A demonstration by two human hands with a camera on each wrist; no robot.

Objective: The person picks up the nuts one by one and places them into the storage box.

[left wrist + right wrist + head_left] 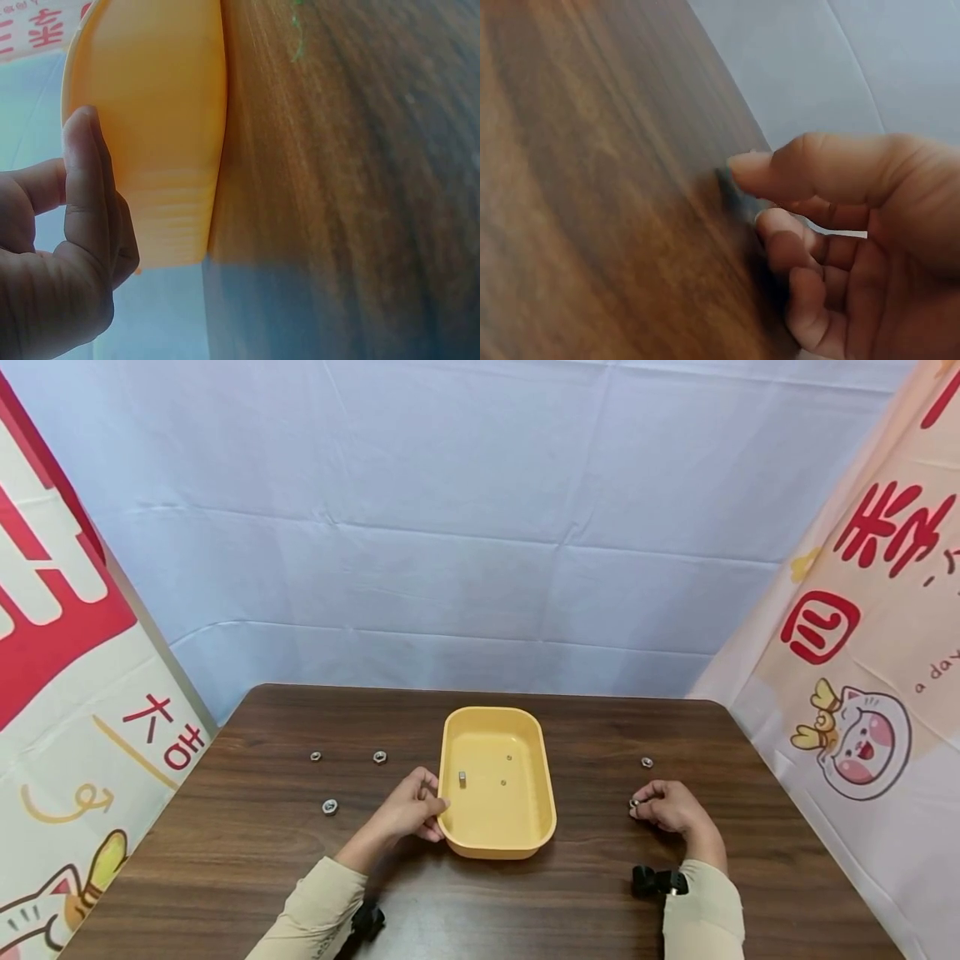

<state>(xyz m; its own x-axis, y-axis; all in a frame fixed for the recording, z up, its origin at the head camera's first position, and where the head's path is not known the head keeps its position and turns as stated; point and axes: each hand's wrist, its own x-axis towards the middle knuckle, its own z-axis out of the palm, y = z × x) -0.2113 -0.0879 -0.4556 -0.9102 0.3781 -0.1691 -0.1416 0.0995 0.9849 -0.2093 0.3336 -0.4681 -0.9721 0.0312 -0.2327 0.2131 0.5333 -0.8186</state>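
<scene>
My left hand [408, 810] grips the left side of a yellow plastic tray [495, 852], thumb at the rim and fingers along the outer wall. In the left wrist view those fingers [88, 180] lie against the tray's wall [161, 112]. A small metal piece [462, 779] and two tiny ones [509, 757] lie inside it. On the table's right side my right hand [671, 810] pinches a metal nut [633, 803] between thumb and fingertips, close to the wood. In the right wrist view the nut appears dark and blurred, partly hidden by the thumb [754, 174].
Another nut [647, 762] lies just beyond the right hand. Left of the tray are three more nuts: one small [316, 757], one farther right [380, 757], one nearer [330, 807]. The dark wooden table [585, 902] ends at a pale cloth backdrop [465, 568].
</scene>
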